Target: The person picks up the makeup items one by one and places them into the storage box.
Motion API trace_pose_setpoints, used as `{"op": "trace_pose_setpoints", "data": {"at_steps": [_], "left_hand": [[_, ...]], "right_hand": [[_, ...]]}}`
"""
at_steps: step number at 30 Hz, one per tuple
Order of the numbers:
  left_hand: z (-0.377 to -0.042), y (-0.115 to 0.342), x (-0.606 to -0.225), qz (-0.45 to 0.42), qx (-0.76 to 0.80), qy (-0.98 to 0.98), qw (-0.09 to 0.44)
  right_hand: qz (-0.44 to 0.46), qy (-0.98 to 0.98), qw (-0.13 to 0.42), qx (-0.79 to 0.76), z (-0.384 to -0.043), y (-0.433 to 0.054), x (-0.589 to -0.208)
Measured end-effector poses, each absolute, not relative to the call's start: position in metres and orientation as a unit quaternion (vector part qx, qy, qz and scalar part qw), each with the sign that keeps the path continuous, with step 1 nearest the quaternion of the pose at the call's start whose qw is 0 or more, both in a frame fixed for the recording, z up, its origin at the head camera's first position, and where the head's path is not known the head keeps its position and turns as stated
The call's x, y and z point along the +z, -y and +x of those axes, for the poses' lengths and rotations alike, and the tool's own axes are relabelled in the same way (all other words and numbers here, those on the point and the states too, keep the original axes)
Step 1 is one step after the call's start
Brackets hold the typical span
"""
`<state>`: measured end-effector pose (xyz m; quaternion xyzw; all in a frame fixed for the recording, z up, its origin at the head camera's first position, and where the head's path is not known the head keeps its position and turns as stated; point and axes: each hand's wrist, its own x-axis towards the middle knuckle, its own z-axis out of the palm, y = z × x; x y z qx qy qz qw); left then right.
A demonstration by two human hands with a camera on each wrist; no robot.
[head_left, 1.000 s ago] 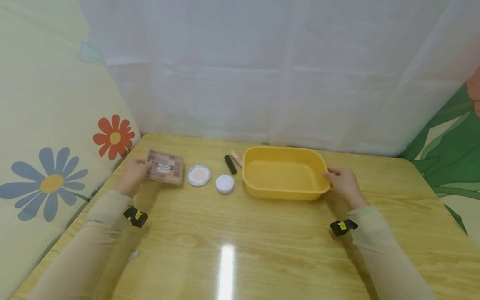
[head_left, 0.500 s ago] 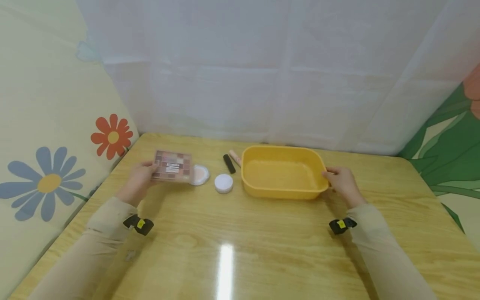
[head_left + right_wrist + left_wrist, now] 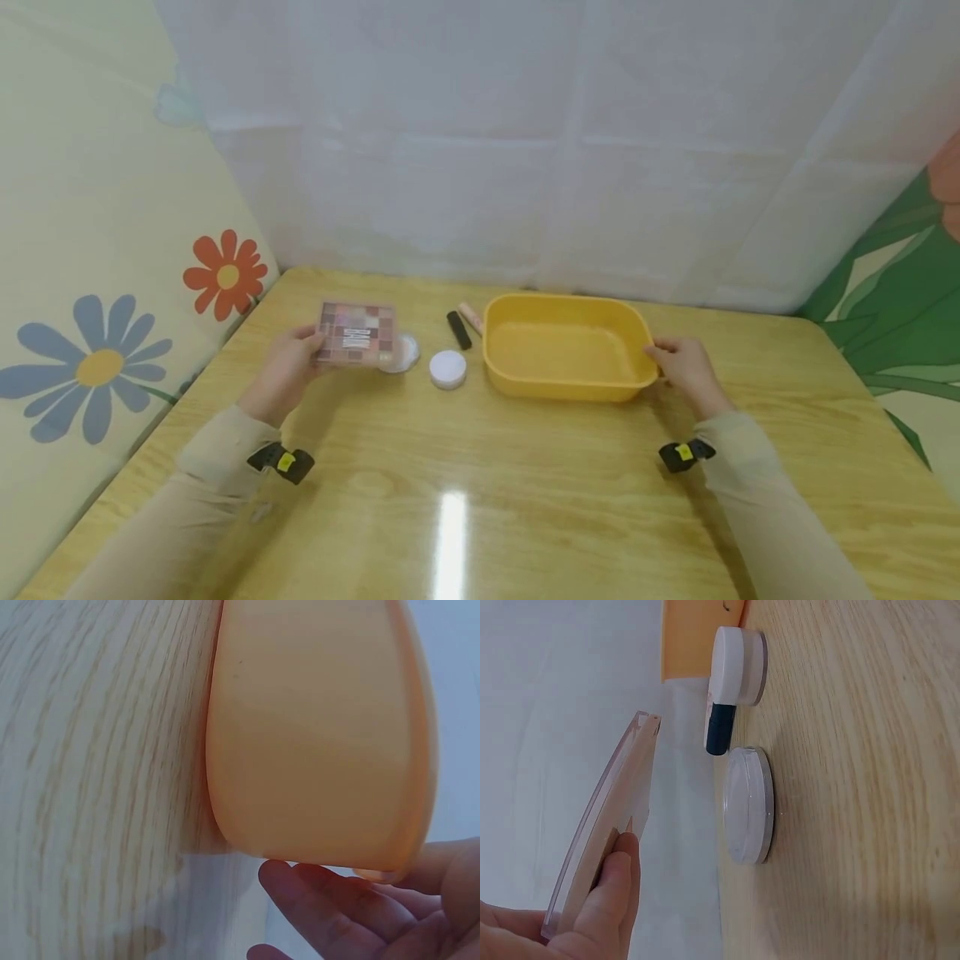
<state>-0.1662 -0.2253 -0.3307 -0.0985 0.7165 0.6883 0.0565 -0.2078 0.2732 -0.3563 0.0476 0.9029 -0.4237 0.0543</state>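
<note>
My left hand (image 3: 288, 371) grips an eyeshadow palette (image 3: 356, 333) by its left edge. In the left wrist view the palette (image 3: 604, 817) is held clear above the table, tilted, with its clear lid on the outer side. Its right part overlaps a round clear-lidded compact (image 3: 405, 354) in the head view. My right hand (image 3: 686, 371) pinches the right rim of a yellow plastic basin (image 3: 570, 387). The right wrist view shows the thumb over the rim and fingertips (image 3: 277, 877) against the outer end wall. Nothing lies inside the basin, which stands on the table.
Between palette and basin lie a round white-lidded jar (image 3: 447, 368), a black tube (image 3: 459, 330) and a pink tube (image 3: 471, 317) partly beside the basin's left wall. A white cloth (image 3: 480, 150) hangs behind the wooden table (image 3: 555, 483); floral cloth (image 3: 67, 208) covers the left side.
My left hand has carried the palette to the right, from left of the round compact to over part of it. My right hand and the basin have stayed in place.
</note>
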Motion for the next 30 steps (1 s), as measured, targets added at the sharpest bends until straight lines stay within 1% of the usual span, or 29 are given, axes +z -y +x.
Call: {"op": "trace_pose_setpoints", "data": {"at_steps": [5,11,17,30], "left_hand": [[-0.165,0.223,-0.332,-0.094,0.692,-0.713,0.058],[-0.161,0.218,-0.331,-0.101,0.687,-0.716,0.067],[-0.158,0.209,-0.329,-0.08,0.69,-0.716,0.068],[-0.153,0.199,-0.331,-0.069,0.695,-0.712,0.077]], "right_hand": [[0.039,-0.905,0.046,-0.422,-0.208,-0.273,-0.357],[0.042,-0.905,0.054,-0.421,-0.208,-0.273,-0.358],[0.045,-0.905,0.062,-0.419,-0.207,-0.273,-0.357],[0.041,-0.905,0.059,-0.419,-0.207,-0.274,-0.358]]}}
